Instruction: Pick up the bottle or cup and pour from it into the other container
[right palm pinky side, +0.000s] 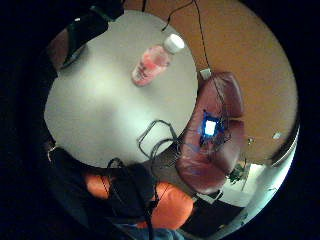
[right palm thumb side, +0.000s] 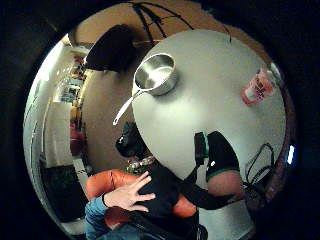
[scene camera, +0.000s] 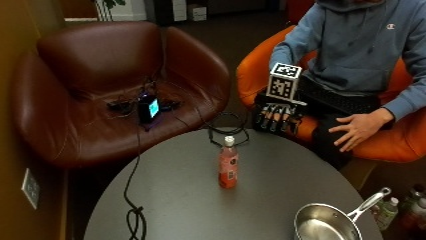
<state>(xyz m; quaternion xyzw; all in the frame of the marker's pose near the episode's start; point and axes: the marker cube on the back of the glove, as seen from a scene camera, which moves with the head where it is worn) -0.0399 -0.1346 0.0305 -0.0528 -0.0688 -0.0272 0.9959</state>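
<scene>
Bottle of pink liquid with a white cap stands upright near the middle of the round grey bench, and everything else is placed from it. On the side of the bottle away from the brown armchair, at the bench edge, sits a steel saucepan with its long handle reaching out past the rim; it is well apart from the bottle. Beyond the bottle, at the bench edge nearest the seated person, the gloved right hand hangs with its fingers pointing down, straight and relaxed, gripping nothing and not touching the bottle. A loop of black cable lies at the bench edge between the bottle and that hand. Further out, the person's bare left hand rests on their lap in the orange chair. A small lit device lies on the brown armchair's seat.
</scene>
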